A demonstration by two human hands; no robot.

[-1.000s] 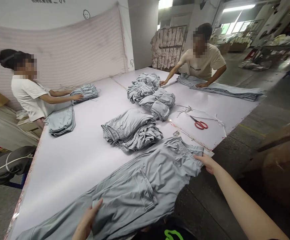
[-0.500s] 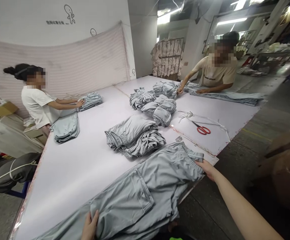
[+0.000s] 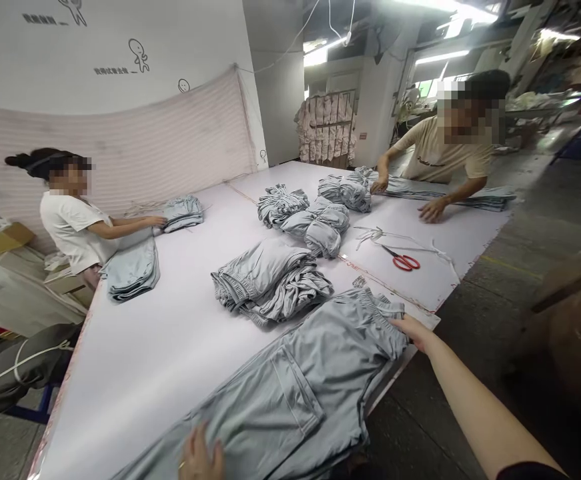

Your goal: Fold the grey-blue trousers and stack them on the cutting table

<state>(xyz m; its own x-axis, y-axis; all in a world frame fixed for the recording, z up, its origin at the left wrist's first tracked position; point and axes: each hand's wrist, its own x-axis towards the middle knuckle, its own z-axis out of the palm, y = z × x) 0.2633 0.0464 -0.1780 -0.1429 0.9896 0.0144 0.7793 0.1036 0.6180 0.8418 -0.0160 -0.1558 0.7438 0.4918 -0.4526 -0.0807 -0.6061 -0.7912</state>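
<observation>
My left hand [image 3: 201, 459] presses flat, fingers spread, on the pale grey cargo trousers [image 3: 290, 393] lying at the white table's [image 3: 160, 347] near edge; my right hand [image 3: 413, 331] pinches their waistband. Beyond sit folded grey stacks [image 3: 270, 280] and red-handled scissors [image 3: 403, 261].

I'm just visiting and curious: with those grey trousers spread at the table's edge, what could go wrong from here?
1. The grey trousers hang partly over the table edge; they might slide off if the right hand at the waistband lets go.
2. The left hand presses the leg flat; uneven pull could leave wrinkles.
3. The red scissors lie open-bladed nearby and could snag cloth.
</observation>
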